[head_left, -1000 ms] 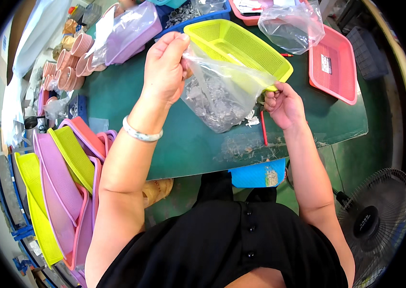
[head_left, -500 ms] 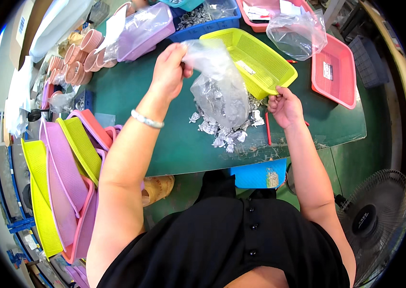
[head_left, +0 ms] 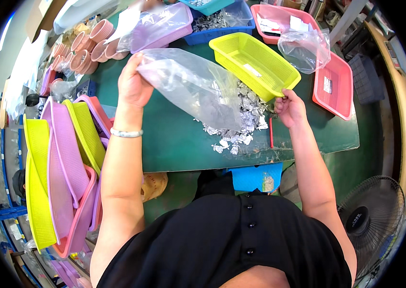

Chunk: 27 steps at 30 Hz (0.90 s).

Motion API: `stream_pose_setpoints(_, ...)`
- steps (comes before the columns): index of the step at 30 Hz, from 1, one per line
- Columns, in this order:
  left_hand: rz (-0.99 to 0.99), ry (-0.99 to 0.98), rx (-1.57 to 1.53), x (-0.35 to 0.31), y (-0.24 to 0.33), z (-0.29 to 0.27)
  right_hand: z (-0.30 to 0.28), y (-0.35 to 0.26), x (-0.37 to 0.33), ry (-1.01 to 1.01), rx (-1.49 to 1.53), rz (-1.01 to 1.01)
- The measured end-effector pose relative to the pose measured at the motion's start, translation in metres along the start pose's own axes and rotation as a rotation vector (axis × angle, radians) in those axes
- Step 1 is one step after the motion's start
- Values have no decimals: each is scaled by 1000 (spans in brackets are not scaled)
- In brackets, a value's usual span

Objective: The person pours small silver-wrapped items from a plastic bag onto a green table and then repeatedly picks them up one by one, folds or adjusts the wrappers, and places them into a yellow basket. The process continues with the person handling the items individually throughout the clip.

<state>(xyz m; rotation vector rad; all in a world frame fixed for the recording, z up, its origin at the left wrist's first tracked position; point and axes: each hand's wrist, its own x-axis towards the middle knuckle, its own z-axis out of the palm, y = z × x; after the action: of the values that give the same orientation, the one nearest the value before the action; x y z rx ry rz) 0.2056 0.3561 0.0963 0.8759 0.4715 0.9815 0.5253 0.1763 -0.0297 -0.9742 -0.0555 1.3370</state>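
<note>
My left hand point(head_left: 135, 82) is closed on one end of a clear plastic bag point(head_left: 184, 79), which stretches away to the right. The bag's other end lies over a heap of small silvery pieces point(head_left: 248, 113) on the green table point(head_left: 174, 149). With closed fingers, my right hand point(head_left: 290, 108) grips the near right corner of a yellow-green basket point(head_left: 265, 60). That basket is tilted behind the heap, and no pieces show inside it; a small white label lies on its mesh. Just left of my right hand is a thin red stick-like thing point(head_left: 271, 133).
Pink baskets point(head_left: 335, 89) stand at the right and back right, one beneath another clear bag point(head_left: 304, 50). A blue bin point(head_left: 220, 33) of metal pieces and a lilac basket point(head_left: 162, 29) are behind. Stacked baskets point(head_left: 64, 173) rise at my left; a fan point(head_left: 373, 225) stands right.
My left hand has moved left and a little nearer, drawing the bag out long and sideways. More of the silvery heap is uncovered. My right hand still grips the basket corner.
</note>
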Motion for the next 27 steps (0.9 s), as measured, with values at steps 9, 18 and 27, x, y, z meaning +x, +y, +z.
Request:
stream_pose_setpoints(9,74,-318,-333,-28,30,-83,-9,-8,40,-4,-139,81)
stream_pose_setpoints(18,273,319,-373,-58,-15,-111,-41,-13,59,146,-272,-38)
stream_pose_setpoints(27,-81,805,-440,-109,-109,-174,0,-6,36,113,-391,-222)
